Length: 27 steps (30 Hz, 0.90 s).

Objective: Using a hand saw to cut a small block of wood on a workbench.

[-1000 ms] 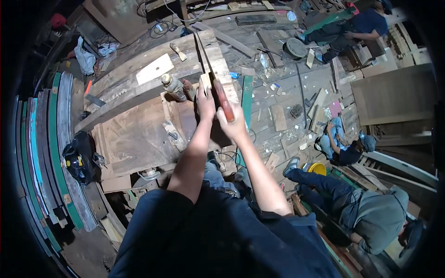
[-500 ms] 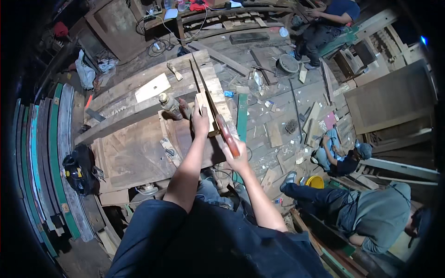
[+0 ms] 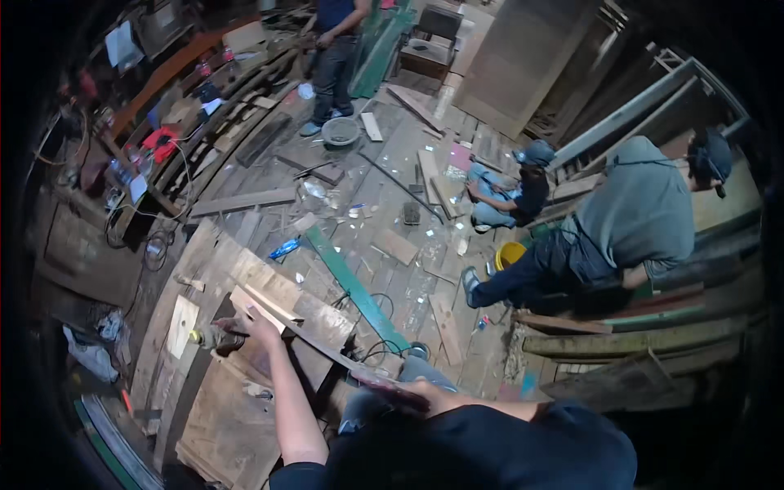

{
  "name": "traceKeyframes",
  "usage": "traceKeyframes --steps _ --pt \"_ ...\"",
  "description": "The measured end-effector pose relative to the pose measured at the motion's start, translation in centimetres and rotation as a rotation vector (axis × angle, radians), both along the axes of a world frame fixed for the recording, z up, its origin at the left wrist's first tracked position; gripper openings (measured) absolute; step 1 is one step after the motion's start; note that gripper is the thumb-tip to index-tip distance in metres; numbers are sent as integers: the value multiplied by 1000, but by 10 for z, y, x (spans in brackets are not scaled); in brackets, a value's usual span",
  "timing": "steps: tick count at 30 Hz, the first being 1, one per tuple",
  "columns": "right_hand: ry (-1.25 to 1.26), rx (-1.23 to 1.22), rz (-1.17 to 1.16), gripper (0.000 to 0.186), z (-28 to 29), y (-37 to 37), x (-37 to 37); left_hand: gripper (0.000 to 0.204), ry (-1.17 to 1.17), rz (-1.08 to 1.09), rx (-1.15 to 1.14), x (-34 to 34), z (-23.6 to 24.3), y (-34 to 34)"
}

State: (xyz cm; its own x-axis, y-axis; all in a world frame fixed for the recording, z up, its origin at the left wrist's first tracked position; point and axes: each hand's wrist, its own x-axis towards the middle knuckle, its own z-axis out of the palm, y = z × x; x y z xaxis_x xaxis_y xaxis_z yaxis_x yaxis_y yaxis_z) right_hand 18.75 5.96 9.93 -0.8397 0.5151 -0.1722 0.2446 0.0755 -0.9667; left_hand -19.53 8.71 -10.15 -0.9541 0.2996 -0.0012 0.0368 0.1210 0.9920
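Observation:
My left hand [image 3: 260,328] is closed on a pale wooden piece [image 3: 250,308] resting at the right end of the workbench [image 3: 219,416]. My right hand [image 3: 434,398] grips the dark reddish handle [image 3: 388,390] of a long-bladed saw [image 3: 335,347], whose blade runs diagonally up toward that piece. Whether the teeth touch the wood, I cannot tell. Just left of my left hand stands a bottle-like object [image 3: 206,337], beside a flat light board [image 3: 181,325].
A green plank [image 3: 351,286], offcuts, cables and a grey basin [image 3: 339,131] lie on the floor. One co-worker [image 3: 327,57] stands at the back, another [image 3: 527,192] sits, and a third [image 3: 621,220] bends near a yellow bucket [image 3: 510,257] at right.
My view has swung right, so the bench appears lower left. My right hand has pulled the saw back toward my body. The co-worker at the back now stands upright.

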Motion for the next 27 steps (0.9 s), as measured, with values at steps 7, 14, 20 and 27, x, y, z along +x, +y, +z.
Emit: traceKeyframes --steps 7,14,20,27 --pt "352 200 -31 18 -53 55 -162 50 -11 -4 -30 8 33 4" --pt "420 309 -12 21 -64 77 -219 48 105 11 -124 12 35 2" --pt "114 225 85 18 -22 25 -51 52 137 67 -250 8 36 5" --pt "-3 175 70 16 -23 20 -90 49 52 10 -374 16 55 9"
